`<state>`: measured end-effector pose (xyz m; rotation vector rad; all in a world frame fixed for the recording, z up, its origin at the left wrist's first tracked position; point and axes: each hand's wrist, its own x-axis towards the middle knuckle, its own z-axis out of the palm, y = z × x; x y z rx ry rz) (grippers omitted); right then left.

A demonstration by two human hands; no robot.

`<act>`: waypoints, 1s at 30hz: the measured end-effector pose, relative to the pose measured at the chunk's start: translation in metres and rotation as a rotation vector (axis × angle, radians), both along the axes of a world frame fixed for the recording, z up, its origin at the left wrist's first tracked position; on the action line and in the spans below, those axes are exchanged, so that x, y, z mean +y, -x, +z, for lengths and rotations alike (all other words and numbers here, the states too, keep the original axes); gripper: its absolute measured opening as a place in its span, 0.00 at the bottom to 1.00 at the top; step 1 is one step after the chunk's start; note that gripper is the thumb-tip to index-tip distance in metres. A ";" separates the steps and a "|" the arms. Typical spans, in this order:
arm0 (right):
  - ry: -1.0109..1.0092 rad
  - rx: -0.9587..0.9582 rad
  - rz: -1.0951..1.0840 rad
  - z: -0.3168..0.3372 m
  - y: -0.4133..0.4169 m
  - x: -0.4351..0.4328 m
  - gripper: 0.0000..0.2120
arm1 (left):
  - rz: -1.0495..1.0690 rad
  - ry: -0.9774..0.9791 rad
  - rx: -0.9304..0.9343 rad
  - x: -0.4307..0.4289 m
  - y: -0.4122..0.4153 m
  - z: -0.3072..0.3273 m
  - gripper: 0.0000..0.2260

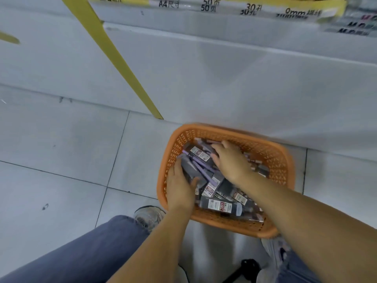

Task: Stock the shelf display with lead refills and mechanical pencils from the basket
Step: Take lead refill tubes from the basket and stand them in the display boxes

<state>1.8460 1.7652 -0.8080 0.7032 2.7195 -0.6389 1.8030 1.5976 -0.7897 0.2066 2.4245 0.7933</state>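
Pale grey floor tiles [61, 139] with dark grout lines filled six to nine o'clock. The white shelf base [224, 78] ran from twelve to three, a yellow upright [114, 56] slanted at eleven, and printed labels [210, 6] sat at twelve.

Grey tiled floor [61, 150], orange basket [279, 168] on it against white shelf base [244, 88], shoe [149, 216] just beside.

Orange basket [282, 160] is sitting on the tiled floor [61, 160], right up against the white shelf base [244, 78]. Left hand [179, 187] is gripping grey packs [188, 167] with purple pencils [204, 170] in there, right hand [230, 162] is lying palm-down on the pile [220, 207], can't tell if it's grabbing anything.
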 end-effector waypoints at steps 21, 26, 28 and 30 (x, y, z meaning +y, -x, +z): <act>0.303 -0.184 -0.179 0.002 0.022 -0.001 0.28 | 0.241 -0.229 -0.329 -0.008 0.018 -0.008 0.19; 0.443 -0.191 -0.269 0.010 0.008 0.006 0.30 | 0.243 -0.313 -0.352 -0.013 0.023 -0.001 0.13; 0.432 -0.184 -0.262 0.017 -0.001 0.008 0.28 | 0.215 -0.326 -0.343 -0.014 0.023 0.004 0.14; 0.454 -0.165 -0.309 0.027 -0.012 0.011 0.26 | 0.221 -0.346 -0.347 -0.014 0.024 0.008 0.15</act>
